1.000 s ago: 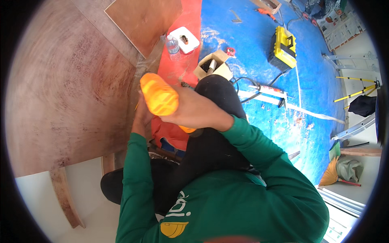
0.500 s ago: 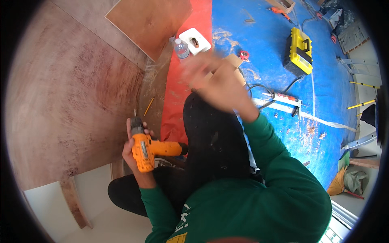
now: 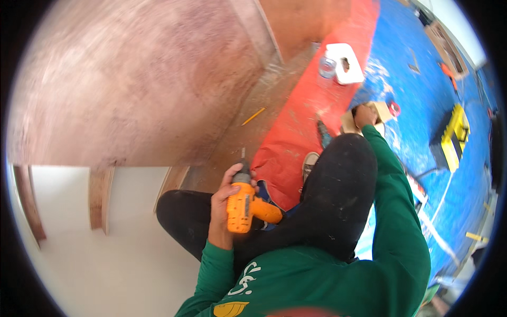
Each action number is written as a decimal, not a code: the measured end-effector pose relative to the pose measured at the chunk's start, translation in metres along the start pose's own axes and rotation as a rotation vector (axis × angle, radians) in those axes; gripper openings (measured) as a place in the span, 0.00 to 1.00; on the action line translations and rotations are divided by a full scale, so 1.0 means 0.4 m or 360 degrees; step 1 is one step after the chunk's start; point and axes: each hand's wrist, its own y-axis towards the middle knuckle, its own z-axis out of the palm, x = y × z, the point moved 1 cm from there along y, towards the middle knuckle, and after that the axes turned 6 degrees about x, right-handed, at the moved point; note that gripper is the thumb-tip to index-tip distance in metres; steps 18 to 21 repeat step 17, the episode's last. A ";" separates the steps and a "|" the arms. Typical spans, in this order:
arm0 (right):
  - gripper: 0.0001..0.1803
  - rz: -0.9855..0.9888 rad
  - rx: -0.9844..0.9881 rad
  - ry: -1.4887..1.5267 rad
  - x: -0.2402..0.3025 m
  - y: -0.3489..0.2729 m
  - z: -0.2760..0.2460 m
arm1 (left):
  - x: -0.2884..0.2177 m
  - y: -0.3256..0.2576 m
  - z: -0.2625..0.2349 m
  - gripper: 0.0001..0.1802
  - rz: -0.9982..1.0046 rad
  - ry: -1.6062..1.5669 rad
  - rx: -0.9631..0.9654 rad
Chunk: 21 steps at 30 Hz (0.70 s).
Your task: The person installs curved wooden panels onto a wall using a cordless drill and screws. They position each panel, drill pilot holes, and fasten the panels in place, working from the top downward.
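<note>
An orange cordless drill (image 3: 240, 208) rests in my left hand (image 3: 219, 207), whose fingers wrap round its body near the black chuck. The drill's bit points away from me, close to the plywood panel's lower edge. Out to the right, my right hand (image 3: 364, 115) reaches into a small open cardboard box (image 3: 381, 111) beyond my raised knee. Its fingers are hidden inside the box, and so is whatever they touch. A second drill, dark and teal (image 3: 323, 135), lies on the red sheet beside the box.
A large plywood panel (image 3: 142, 90) fills the left side, with a yellow pencil (image 3: 253, 116) by its edge. A clear bottle (image 3: 327, 67) and a white square piece (image 3: 346, 50) occupy the red sheet (image 3: 296, 121). Red tape (image 3: 394, 109) and a yellow-black toolbox (image 3: 454, 138) sit on blue sheeting.
My right hand, blurred above my knee before, has moved forward and down into the cardboard box. My left hand still holds the drill. The whole view has swung toward the left.
</note>
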 end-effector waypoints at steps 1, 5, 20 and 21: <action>0.17 0.0074 -0.0100 0.0030 0.009 0.004 0.006 | 0.005 0.003 -0.004 0.33 -0.0010 0.0014 -0.0010; 0.17 0.0039 -0.0085 0.0076 -0.012 0.012 0.011 | 0.032 0.031 -0.003 0.31 -0.0094 -0.0008 0.0012; 0.25 0.0160 0.0123 0.0050 0.020 0.079 0.020 | 0.083 0.012 -0.006 0.27 -0.0101 0.0064 -0.0011; 0.25 0.0160 0.0123 0.0050 0.020 0.079 0.020 | 0.083 0.012 -0.006 0.27 -0.0101 0.0064 -0.0011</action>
